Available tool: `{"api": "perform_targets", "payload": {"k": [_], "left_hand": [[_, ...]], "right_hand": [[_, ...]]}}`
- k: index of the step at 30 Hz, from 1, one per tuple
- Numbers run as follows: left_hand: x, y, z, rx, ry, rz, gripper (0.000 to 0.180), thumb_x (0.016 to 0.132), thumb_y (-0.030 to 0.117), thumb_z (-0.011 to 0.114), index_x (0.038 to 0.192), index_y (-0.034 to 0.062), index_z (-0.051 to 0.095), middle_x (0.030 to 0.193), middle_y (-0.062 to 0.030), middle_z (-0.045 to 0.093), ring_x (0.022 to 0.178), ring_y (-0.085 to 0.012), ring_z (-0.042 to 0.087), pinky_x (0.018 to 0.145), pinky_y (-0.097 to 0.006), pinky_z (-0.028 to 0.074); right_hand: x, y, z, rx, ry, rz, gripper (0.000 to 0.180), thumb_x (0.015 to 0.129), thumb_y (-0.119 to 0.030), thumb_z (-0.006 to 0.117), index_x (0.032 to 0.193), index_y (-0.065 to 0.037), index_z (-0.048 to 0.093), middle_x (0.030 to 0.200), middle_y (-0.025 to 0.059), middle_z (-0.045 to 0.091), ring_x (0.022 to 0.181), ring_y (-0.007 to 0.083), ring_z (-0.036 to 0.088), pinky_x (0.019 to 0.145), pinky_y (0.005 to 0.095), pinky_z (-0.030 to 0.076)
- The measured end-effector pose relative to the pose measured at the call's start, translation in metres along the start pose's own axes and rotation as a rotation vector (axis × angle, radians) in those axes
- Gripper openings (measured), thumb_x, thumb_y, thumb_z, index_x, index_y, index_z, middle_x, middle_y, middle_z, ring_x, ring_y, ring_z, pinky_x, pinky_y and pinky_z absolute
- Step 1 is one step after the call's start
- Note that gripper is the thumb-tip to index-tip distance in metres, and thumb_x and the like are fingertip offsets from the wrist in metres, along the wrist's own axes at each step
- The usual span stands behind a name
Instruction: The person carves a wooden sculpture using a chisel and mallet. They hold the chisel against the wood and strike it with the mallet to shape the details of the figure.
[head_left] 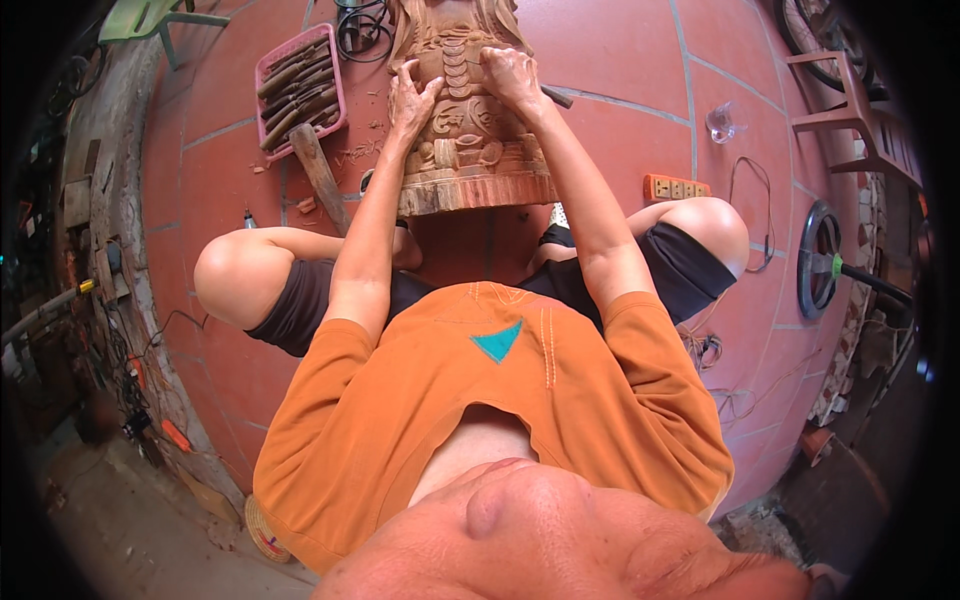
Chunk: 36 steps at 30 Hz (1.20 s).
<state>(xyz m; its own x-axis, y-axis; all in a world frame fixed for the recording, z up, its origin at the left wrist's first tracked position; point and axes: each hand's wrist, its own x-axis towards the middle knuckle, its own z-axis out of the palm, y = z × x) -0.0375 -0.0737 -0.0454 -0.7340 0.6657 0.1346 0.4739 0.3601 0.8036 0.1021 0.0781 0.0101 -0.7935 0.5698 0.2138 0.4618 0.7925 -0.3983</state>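
In front of me a carved wooden piece (462,122) stands on a rough-edged base, its face covered with scrolls and a column of overlapping discs. My left hand (411,100) rests on its left side, with thumb and fingers apart and nothing held. On the right side, my right hand (512,78) is closed against the carving. It appears to grip a carving chisel (557,97), whose dark handle end shows beside the wrist; the blade is hidden. Both forearms reach forward between my bent knees.
A pink basket (337,108) of wooden-handled tools stands left, with a wooden mallet (318,172) beside it. Wood shavings (362,150) lie nearby. To the right are a clear cup (721,124), an orange power strip (676,188), loose cords (752,215) and a brown chair (850,118).
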Motion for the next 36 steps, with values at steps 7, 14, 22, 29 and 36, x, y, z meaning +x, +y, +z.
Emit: {"api": "perform_targets", "payload": {"k": [7,14,22,29,36], "left_hand": [[0.002,0.004,0.0,-0.007,-0.027,-0.006,0.07,0.084,0.038,0.079,0.137,0.0056,0.047,0.129,-0.0286,0.055,0.119,-0.0391,0.059,0.096,-0.046,0.053],[0.002,-0.013,0.005,0.031,0.095,0.075,0.066,0.082,0.039,0.078,0.134,0.0102,0.049,0.117,-0.0257,0.061,0.101,-0.0366,0.064,0.088,-0.048,0.052],[-0.001,0.001,-0.001,-0.026,0.001,-0.016,0.068,0.084,0.036,0.079,0.135,0.0046,0.048,0.127,-0.0279,0.056,0.118,-0.0391,0.058,0.096,-0.046,0.052],[-0.002,0.008,-0.006,0.0,0.004,0.006,0.068,0.085,0.038,0.078,0.136,0.0046,0.048,0.127,-0.0287,0.058,0.118,-0.0395,0.059,0.097,-0.046,0.051],[-0.002,0.008,-0.007,0.046,0.024,0.048,0.067,0.083,0.035,0.079,0.136,0.0072,0.047,0.124,-0.0291,0.057,0.106,-0.0412,0.065,0.091,-0.047,0.055]], "right_hand": [[-0.007,0.03,0.02,0.161,0.197,0.216,0.016,0.091,-0.02,0.062,0.097,-0.01,0.073,0.086,0.019,0.072,0.083,0.0359,0.072,0.075,0.0482,0.056],[-0.017,0.014,-0.01,0.304,-0.109,0.184,0.021,0.088,-0.029,0.068,0.104,-0.018,0.077,0.093,0.0113,0.075,0.091,0.0298,0.072,0.081,0.0419,0.055],[-0.019,0.013,-0.008,0.28,-0.095,0.157,0.021,0.087,-0.027,0.069,0.102,-0.015,0.077,0.099,0.0137,0.073,0.094,0.0319,0.07,0.084,0.0428,0.054],[-0.015,0.016,0.001,0.315,-0.083,0.095,0.019,0.085,-0.022,0.068,0.098,-0.012,0.077,0.096,0.0158,0.072,0.096,0.0343,0.069,0.085,0.0446,0.054],[-0.017,0.009,0.007,0.339,0.031,0.153,0.017,0.084,-0.016,0.061,0.09,-0.011,0.076,0.1,0.0177,0.072,0.098,0.0375,0.069,0.086,0.0477,0.054]]}}
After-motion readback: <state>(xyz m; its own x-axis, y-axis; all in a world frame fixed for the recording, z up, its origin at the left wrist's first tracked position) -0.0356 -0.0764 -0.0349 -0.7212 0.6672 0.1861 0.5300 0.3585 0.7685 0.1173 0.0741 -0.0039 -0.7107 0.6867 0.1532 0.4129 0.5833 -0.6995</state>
